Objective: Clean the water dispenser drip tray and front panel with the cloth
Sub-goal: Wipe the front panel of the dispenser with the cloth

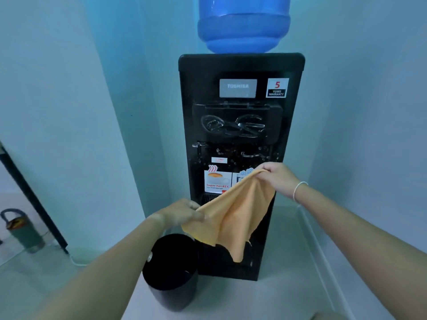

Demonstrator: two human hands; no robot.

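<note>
With the left hand (pixel 184 212) and right hand (pixel 275 175) each pinching an edge of the orange cloth (pixel 235 218), fold it into a pad before wiping the wet front panel (pixel 231 151).

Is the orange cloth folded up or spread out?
Spread out. The orange cloth hangs loosely, stretched between the left hand and right hand, each pinching an edge.
</note>
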